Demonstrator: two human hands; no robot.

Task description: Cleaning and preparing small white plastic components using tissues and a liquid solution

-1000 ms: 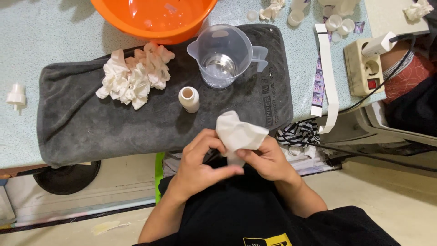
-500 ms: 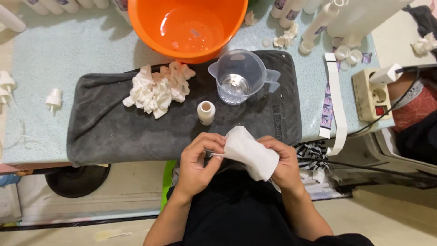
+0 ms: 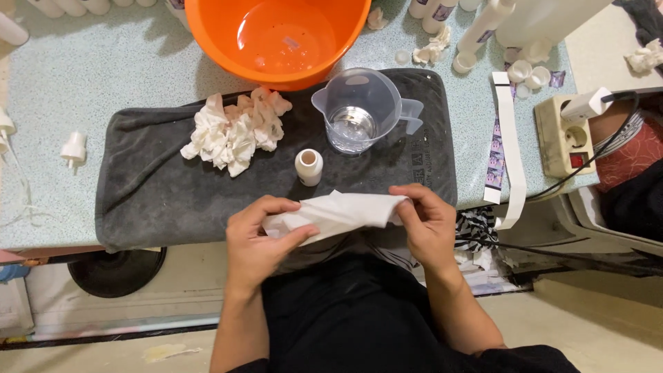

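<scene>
A: Head view: I see left hand (image 3: 259,242) & right hand (image 3: 428,224), fingers pinched on a tissue (image 3: 338,211), stretched btwn them over the towel (image 3: 152,193) edge.
B: Progress?
A: Crumpled pile (image 3: 231,131) beside jug (image 3: 359,110); bottle (image 3: 309,166) untouched, I'd say midway.

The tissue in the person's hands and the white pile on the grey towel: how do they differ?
The held tissue is one sheet, stretched flat between left hand and right hand; the pile is several crumpled pieces lying untouched on the towel. Both are white.
</scene>
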